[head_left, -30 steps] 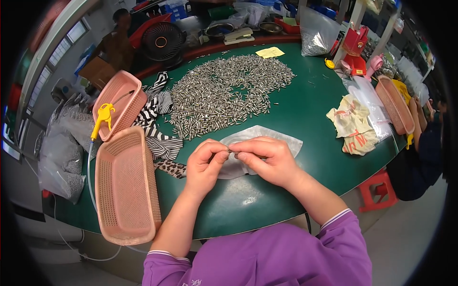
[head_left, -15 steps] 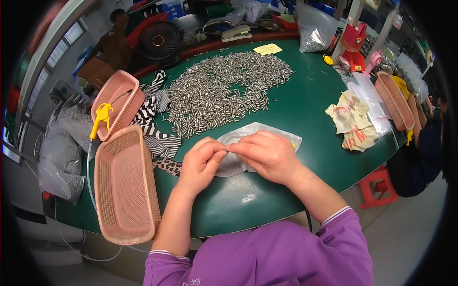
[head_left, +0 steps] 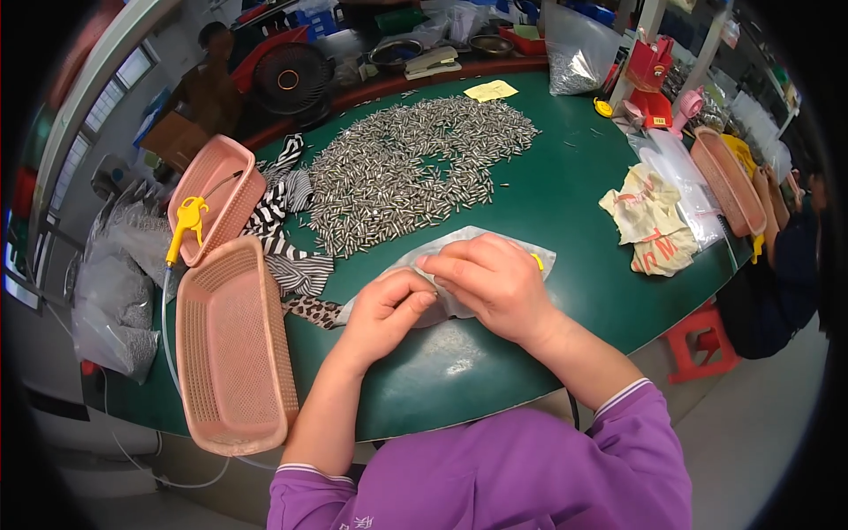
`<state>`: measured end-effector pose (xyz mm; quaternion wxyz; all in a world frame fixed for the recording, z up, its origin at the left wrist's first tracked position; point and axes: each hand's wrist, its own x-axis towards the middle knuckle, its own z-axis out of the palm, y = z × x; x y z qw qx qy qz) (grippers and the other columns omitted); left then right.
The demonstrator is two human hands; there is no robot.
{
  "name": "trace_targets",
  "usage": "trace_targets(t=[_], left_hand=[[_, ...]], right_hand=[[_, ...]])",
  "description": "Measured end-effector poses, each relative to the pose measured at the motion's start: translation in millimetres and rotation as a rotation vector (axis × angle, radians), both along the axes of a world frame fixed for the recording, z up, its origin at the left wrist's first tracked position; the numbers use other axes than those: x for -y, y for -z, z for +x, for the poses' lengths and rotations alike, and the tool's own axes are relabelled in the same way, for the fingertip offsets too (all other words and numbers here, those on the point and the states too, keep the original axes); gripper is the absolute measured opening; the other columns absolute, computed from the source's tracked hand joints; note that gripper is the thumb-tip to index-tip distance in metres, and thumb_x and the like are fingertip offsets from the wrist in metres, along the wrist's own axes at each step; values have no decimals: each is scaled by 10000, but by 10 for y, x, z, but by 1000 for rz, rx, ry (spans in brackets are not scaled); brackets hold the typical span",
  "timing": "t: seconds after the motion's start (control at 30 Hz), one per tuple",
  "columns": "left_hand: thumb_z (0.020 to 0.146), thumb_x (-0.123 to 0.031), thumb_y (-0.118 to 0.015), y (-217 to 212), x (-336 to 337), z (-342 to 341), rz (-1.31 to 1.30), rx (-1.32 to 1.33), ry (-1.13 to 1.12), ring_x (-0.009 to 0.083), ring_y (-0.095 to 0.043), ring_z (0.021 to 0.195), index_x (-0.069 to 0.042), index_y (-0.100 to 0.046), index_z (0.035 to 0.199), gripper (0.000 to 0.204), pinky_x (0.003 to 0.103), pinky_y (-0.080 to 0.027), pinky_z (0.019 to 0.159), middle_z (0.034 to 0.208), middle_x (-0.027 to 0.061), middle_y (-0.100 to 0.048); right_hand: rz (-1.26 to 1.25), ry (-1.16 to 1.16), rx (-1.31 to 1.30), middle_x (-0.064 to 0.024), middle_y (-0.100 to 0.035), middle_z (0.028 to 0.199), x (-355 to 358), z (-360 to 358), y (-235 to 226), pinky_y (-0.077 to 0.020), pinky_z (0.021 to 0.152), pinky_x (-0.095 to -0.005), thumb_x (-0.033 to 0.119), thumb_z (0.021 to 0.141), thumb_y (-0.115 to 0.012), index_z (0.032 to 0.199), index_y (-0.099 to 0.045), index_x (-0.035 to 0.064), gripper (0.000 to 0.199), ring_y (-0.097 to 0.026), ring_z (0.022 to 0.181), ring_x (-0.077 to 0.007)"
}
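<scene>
pink basket point(head_left: 231, 349) beside striped cloth point(head_left: 287, 238); metal pins point(head_left: 415, 168) heaped on green table point(head_left: 565, 203).

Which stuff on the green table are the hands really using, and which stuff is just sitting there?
In use:
left hand and right hand, both pinching the clear plastic bag
heap of small metal pins just behind the bag

Just lying about:
two pink baskets on the left
yellow air gun
striped cloth
yellow note
printed rag
</scene>
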<state>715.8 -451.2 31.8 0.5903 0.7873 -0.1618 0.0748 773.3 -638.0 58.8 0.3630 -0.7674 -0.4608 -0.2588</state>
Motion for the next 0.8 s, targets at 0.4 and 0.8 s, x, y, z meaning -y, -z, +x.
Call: trace_targets(t=[0.4, 0.8], left_hand=[[905, -49, -600, 49, -54, 30, -297, 19, -62, 80, -501, 743, -18, -604, 901, 31, 215, -414, 671, 833, 6, -548], [900, -86, -603, 39, -70, 36, -133, 1, -32, 125, -533, 749, -12, -605, 848, 91, 251, -438, 698, 806, 31, -576]], right_hand=[[140, -205, -240, -65, -695, 920, -24, 33, 91, -511, 708, -327, 46, 792, -661, 1010, -693, 66, 221, -654, 794, -220], [80, -144, -176, -53, -677, 882, -14, 20, 50, -502, 669, -319, 51, 782, -669, 994, -694, 88, 217, -639, 757, -224]])
